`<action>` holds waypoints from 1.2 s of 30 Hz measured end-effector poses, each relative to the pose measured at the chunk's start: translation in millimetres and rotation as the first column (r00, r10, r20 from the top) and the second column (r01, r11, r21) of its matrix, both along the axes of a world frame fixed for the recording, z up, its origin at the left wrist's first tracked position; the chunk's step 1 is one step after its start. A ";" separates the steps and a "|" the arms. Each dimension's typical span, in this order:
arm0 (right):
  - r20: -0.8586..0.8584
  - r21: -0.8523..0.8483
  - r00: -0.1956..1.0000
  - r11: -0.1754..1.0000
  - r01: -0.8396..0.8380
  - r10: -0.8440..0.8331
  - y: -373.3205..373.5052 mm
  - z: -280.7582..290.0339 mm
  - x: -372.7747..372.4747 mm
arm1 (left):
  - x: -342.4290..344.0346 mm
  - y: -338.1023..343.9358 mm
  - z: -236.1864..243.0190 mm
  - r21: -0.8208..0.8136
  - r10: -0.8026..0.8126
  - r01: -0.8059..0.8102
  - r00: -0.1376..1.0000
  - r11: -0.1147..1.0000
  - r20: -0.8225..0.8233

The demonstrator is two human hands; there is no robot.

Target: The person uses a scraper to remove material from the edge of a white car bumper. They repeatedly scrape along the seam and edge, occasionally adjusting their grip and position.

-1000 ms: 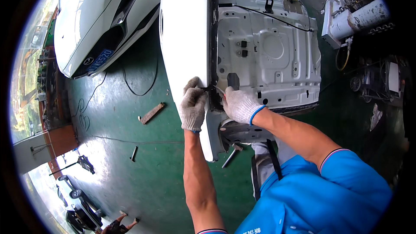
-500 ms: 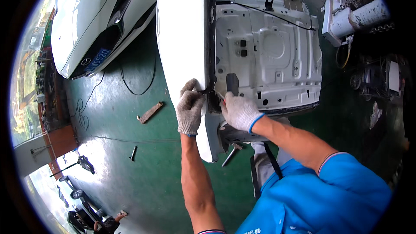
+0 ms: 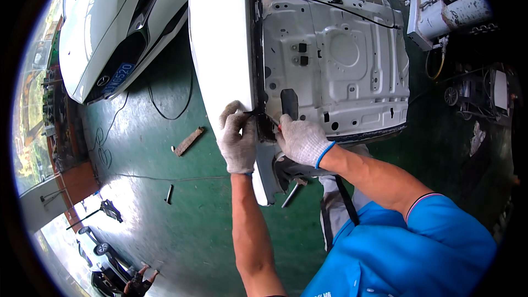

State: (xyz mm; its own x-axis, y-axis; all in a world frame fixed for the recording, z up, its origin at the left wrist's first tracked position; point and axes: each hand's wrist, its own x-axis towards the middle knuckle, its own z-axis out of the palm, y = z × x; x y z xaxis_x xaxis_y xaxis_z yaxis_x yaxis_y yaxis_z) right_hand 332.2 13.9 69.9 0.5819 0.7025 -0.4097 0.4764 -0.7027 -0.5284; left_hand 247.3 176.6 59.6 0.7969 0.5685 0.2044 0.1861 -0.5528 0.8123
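My left hand [image 3: 237, 137], in a whitish work glove, is closed at the edge of a long white car body panel [image 3: 224, 44]. Thumb and finger pinch a small black strip [image 3: 252, 112] there. My right hand [image 3: 303, 141], gloved too, grips a slim red-handled tool [image 3: 279, 128] that looks like a screwdriver. Its thin shaft points left into the dark, rough seam [image 3: 266, 128] beside the strip; the tip cannot be made out. Right of the seam lies the stamped white floor section [image 3: 352, 77] of the car body, with a dark grey flap [image 3: 289, 104] above my right hand.
A white car [image 3: 118, 33] stands at the far left. On the green floor lie a hammer [image 3: 295, 192], a wooden block [image 3: 188, 142], a short dark tool [image 3: 169, 193] and a cable [image 3: 170, 178]. A metal post arm [image 3: 454, 15] with chains juts in at right. Another person [image 3: 140, 283] is at lower left.
The view has shifted slightly, so the car body sits a little farther left and up. My left thumb and finger now form a rounder pinch on the strip. The right hand keeps its grip.
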 end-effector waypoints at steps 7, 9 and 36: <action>-0.078 0.012 0.996 0.999 0.044 -0.043 -1.3 1.6 5.7 | 28.8 -28.5 28.7 0.579 0.038 0.133 0.961 0.805 -0.274; -0.139 -0.019 0.990 1.000 0.020 -0.023 -0.2 10.6 11.2 | 26.9 -25.9 27.4 0.585 0.010 0.187 0.949 0.789 -0.316; -0.047 0.131 0.997 0.990 -0.049 0.056 -5.1 10.8 30.7 | 4.5 -13.9 -29.3 0.555 0.017 -0.048 0.998 0.830 0.062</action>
State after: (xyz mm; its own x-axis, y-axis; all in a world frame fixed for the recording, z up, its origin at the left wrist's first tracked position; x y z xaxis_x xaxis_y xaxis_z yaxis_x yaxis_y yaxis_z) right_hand 362.8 8.8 80.7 0.5240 0.7806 -0.3407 0.4811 -0.6013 -0.6379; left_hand 251.9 162.7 30.3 0.7593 0.3717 0.5342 0.1783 -0.9083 0.3785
